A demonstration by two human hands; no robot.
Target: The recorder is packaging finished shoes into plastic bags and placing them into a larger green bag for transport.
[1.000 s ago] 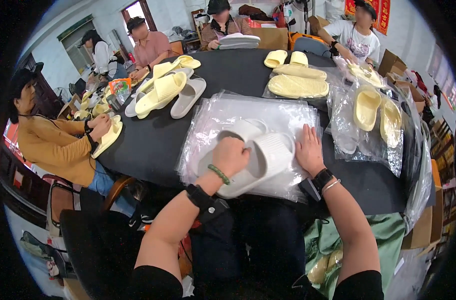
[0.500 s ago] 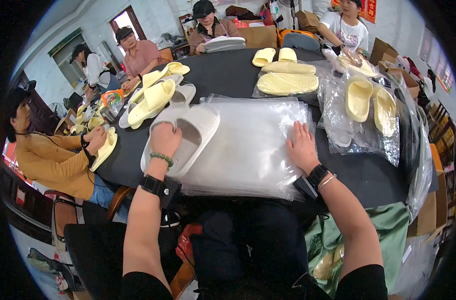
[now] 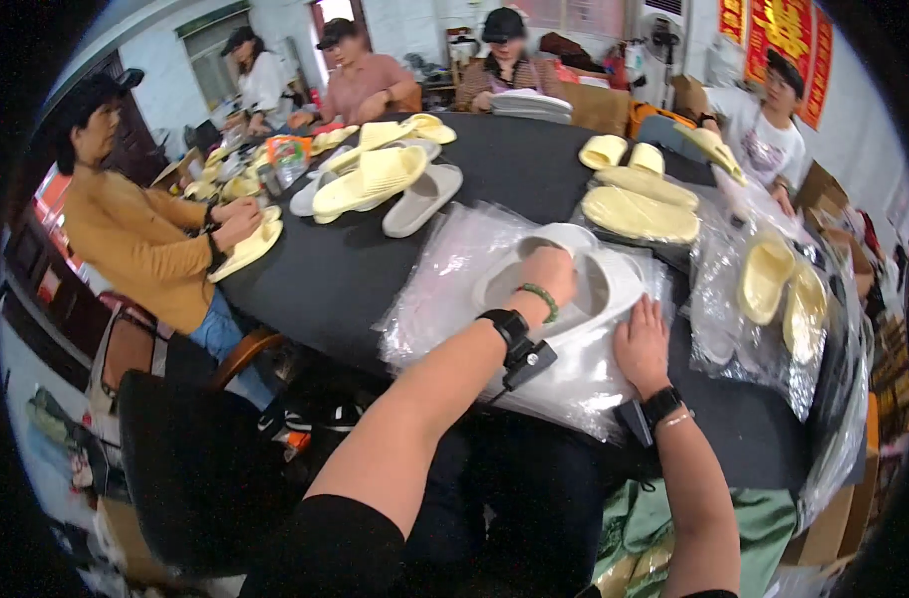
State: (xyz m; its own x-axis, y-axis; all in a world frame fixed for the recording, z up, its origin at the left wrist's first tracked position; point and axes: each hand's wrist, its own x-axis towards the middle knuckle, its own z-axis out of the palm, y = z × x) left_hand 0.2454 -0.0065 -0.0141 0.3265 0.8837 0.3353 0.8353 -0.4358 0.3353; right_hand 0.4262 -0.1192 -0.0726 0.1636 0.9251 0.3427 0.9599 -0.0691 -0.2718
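Note:
My left hand (image 3: pixel 549 276) is closed on a pair of light grey slippers (image 3: pixel 620 283), its fingers reaching in at the straps. The pair lies over the right part of a stack of clear plastic bags (image 3: pixel 439 289); whether it is on top of the bags or inside the uppermost one, I cannot tell. Flat at the right edge of that stack rests my right hand (image 3: pixel 642 347), fingers stretched out, close beside the slippers. A separate grey slipper (image 3: pixel 424 202) lies on the table to the left, next to a heap of pale yellow slippers (image 3: pixel 370 184).
Bagged yellow slippers (image 3: pixel 768 284) lie on the black table (image 3: pixel 310 309) at the right, with another bagged pair (image 3: pixel 642 214) behind. Several people sit around the table; one at the left handles a yellow slipper (image 3: pixel 260 244). Green cloth (image 3: pixel 733 523) hangs below the edge.
My left hand has carried the grey slippers rightward across the bags, toward my right hand. The bag stack looks shifted and skewed. The whole view has turned somewhat.

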